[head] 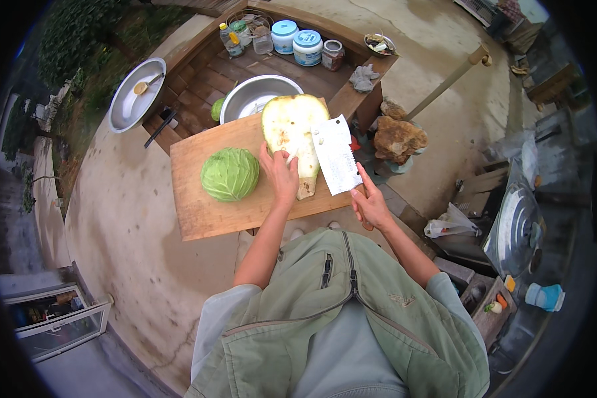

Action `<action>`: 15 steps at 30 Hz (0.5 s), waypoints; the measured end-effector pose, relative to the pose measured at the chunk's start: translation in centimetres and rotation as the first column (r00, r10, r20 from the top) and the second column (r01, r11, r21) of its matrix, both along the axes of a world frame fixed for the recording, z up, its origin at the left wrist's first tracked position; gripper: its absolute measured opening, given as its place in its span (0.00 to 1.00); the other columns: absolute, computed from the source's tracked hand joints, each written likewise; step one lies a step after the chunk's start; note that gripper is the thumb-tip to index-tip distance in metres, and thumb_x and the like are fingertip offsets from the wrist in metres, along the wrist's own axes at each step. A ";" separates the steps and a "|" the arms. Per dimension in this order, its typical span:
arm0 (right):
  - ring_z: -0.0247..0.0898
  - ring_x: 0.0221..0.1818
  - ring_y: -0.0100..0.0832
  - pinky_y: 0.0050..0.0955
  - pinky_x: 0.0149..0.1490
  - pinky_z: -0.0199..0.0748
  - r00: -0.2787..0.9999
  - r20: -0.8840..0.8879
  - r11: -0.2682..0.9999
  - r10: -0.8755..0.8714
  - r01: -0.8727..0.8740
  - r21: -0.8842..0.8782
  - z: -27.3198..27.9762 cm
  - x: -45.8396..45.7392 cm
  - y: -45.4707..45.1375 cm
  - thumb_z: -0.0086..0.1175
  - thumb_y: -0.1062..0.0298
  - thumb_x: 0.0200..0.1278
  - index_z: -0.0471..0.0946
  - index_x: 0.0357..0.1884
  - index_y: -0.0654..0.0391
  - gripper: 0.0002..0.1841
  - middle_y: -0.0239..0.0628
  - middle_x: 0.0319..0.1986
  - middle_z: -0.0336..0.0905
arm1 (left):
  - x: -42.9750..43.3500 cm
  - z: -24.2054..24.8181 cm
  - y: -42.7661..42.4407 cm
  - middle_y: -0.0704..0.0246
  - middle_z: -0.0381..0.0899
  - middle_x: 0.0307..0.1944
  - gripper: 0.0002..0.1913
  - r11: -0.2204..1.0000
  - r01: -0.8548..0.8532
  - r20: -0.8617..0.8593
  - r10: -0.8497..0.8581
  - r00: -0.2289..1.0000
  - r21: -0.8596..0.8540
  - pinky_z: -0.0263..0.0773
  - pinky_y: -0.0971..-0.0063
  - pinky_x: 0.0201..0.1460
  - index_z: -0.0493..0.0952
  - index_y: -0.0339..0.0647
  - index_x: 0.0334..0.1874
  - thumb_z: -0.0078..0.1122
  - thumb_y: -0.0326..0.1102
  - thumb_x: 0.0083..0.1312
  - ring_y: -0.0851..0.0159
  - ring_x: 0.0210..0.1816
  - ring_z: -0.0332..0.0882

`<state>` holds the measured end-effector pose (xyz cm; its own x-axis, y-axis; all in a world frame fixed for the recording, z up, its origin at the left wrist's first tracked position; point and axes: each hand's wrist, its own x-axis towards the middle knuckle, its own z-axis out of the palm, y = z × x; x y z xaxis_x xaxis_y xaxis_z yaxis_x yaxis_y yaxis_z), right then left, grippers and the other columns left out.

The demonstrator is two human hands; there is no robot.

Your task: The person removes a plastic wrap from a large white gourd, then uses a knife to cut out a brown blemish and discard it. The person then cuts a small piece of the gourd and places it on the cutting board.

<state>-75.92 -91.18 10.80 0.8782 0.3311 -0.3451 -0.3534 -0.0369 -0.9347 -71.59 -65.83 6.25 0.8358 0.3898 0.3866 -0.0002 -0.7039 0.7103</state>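
A halved gourd [293, 124], pale cut face up and yellow-green rind at its edge, lies on a wooden cutting board [194, 219]. My left hand [282, 174] is at its left edge, fingers bent over the cut face; whether a small pale bit is pinched between them is unclear. In my right hand [370, 201] is the wooden handle of a cleaver [336, 154]. Its wet blade, with a toothed stretch on one edge and bits stuck to it, tilts beside the gourd's right side. A whole green cabbage [230, 174] sits left of my left hand.
Beyond the board, a steel basin [244, 94] stands in a low wooden frame with white tubs [307, 49] and a yellow-capped bottle [231, 40]. A steel bowl [134, 94] rests at the left corner. Rocks [400, 139] and a pole [447, 82] stand at right.
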 end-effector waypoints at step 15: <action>0.64 0.17 0.19 0.20 0.22 0.67 0.977 0.047 0.956 0.206 -0.211 0.206 1.4 3.1 2.9 0.49 0.71 0.79 0.43 0.86 0.41 0.40 0.29 0.22 0.71 | -9.0 7.3 3.9 0.66 0.84 0.43 0.11 0.407 0.050 0.122 0.154 0.981 -0.912 0.76 0.78 0.45 0.75 0.36 0.50 0.67 0.28 0.71 0.73 0.40 0.80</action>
<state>-72.80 -88.25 12.20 0.7895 0.5700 -0.2278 -0.3352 0.0894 -0.9379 -80.55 -61.95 13.51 0.7657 0.6351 -0.1022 -0.1699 0.3529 0.9201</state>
